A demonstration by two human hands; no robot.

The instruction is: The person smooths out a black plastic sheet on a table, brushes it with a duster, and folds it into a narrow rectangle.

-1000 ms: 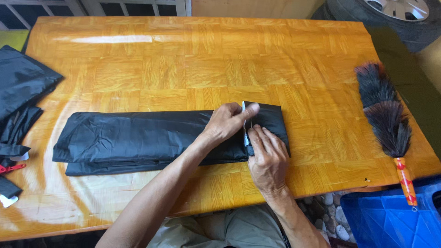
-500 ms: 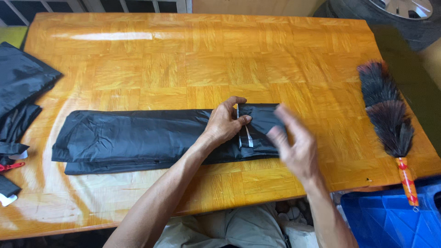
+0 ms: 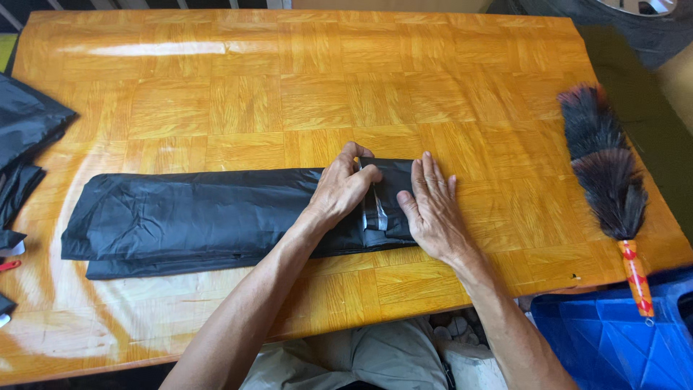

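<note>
Here, seen from above, a long folded black plastic sheet (image 3: 216,220) lies flat across the middle of a glossy orange wood-pattern bench (image 3: 303,87), running from nine o'clock towards three o'clock. Both hands work at its right end. The left hand (image 3: 345,189) curls over the fold, fingers bent and pinching the material beside a shiny strip of clear tape (image 3: 374,209), which seems meant to keep the folded bundle from springing open. The right hand (image 3: 431,209) lies open and flat, palm down, just at three o'clock of the tape, pressing the end of the sheet to the bench so the layers stay squeezed together; it grips nothing.

At nine o'clock, at the bench's left edge, more loose black plastic sheeting (image 3: 25,137) is heaped, partly cut off by the frame. At three o'clock, well apart from the hands, a feather duster (image 3: 603,170) lies along the right edge, dark plumes pointing to twelve o'clock, its handle wrapped in orange and red. Below it, at five o'clock, sits a blue plastic crate (image 3: 613,347). No readable label shows on the bundle.
</note>
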